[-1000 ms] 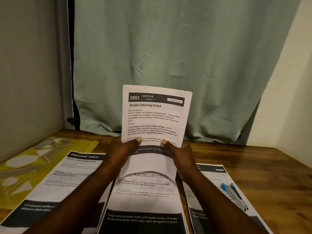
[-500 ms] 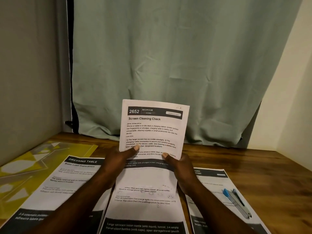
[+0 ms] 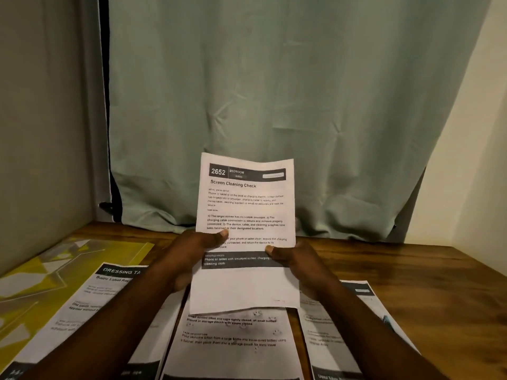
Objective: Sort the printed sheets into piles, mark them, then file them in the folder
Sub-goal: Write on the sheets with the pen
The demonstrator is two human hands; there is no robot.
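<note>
The sheet [image 3: 247, 204] headed Screen Cleaning Check has sunk toward the middle pile [image 3: 233, 338], its bottom edge now hanging just above it. The left hand [image 3: 189, 250] and right hand [image 3: 296, 259] pinch its sides, thumbs on the print, fingers hidden behind. Its long axis runs away from the person, like the pile's, and both hands are equally near

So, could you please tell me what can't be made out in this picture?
All in the head view:
- The held sheet: words under the thumbs of the left hand and right hand are covered; its header's white label is blurred.
- The middle sheet: its heading is behind the held sheet.
- The left sheet: its title is cut by the left forearm.
- The right sheet: its text is too blurred.
</note>
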